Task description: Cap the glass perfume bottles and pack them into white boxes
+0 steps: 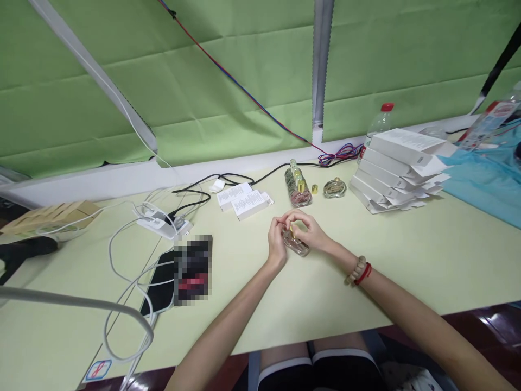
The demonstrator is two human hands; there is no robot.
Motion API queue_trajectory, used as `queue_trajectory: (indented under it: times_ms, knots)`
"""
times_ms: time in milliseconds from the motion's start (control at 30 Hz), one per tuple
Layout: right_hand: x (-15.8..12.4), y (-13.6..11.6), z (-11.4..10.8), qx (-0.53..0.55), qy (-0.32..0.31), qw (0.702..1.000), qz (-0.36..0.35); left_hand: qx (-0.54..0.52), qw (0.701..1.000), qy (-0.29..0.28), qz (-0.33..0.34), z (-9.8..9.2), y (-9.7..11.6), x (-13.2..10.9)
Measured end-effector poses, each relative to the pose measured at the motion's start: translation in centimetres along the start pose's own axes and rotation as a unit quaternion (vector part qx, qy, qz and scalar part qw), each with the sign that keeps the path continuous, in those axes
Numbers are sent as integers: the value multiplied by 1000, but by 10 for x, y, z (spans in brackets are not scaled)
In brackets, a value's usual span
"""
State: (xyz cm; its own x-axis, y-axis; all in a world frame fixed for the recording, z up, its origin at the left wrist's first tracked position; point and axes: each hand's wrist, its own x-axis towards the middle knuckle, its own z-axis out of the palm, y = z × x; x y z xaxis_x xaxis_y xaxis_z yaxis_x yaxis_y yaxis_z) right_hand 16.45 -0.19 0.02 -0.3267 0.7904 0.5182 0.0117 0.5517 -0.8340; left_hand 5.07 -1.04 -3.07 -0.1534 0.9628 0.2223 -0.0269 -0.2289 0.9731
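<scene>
The left hand point(277, 243) curls around the side of a small glass bottle point(300, 246), and the right hand point(308, 230) pinches its gold top point(291, 231). The bottle leans between the two hands, at the middle of the table point(345, 304). Just past the hands is a row of bottles point(299, 197). A loose gold cap point(315, 189) sits beside the row, then one more bottle point(335, 189). White boxes point(251, 205) lie flat to the left, and a big box pile point(391, 172) leans on the right.
</scene>
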Motion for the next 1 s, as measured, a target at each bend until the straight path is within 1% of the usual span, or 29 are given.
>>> queue_trajectory:
  times_ms: [100, 200, 333, 467, 633, 733, 833, 1000]
  knots:
    - [-1, 4, 0, -15, 25, 1000, 9, 2, 1000, 1, -14, 0, 2, 0]
    - [-4, 8, 2, -1, 30, 999, 17, 0, 1000, -1, -4, 0, 2, 0]
    - [-6, 9, 6, -10, 16, 1000, 12, -3, 1000, 1, -1, -1, -1, 0]
    - [-7, 7, 7, -44, -11, 999, 18, -25, 999, 10, -30, 0, -4, 2]
    - [-2, 13, -3, -67, 0, 998, 10, -35, 998, 7, -46, 0, -5, 2]
    - [1, 20, -15, -96, 21, 995, 23, -11, 999, 13, -41, 0, -4, 2]
    - [5, 28, -27, -129, 66, 988, 50, 15, 999, 26, -44, 0, -2, 2]
    - [8, 37, -42, -166, 124, 977, 45, 18, 998, 0, -53, 1, -1, 2]
